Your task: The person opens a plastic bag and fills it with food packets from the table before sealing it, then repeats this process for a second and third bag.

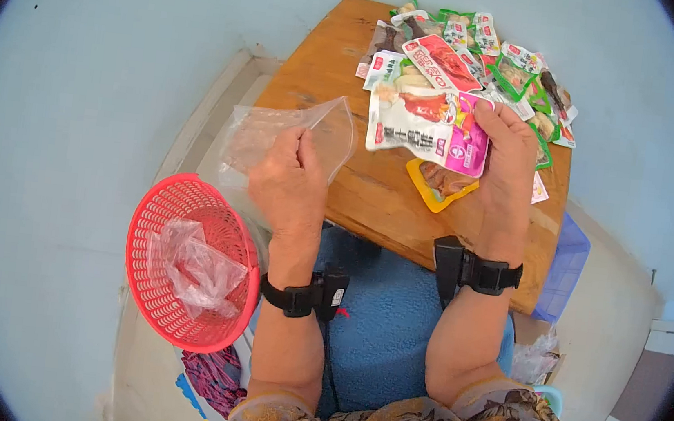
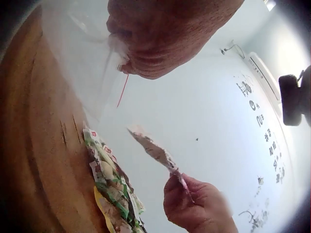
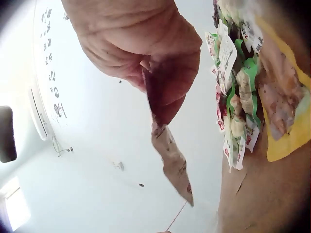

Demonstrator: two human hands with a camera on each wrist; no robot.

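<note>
My left hand pinches a clear plastic bag over the table's left edge; in the left wrist view the hand holds the blurred bag. My right hand grips a white and magenta snack packet by its right end, above the table. The right wrist view shows this hand with the packet edge-on. Packet and bag are apart. Beneath the held packet lies a yellow-edged packet. Beyond it is a pile of mixed packets.
The wooden table stands against a pale wall. A red basket with crumpled clear plastic is at the lower left. To the table's right stands a blue-purple crate, with a plastic bag on the floor.
</note>
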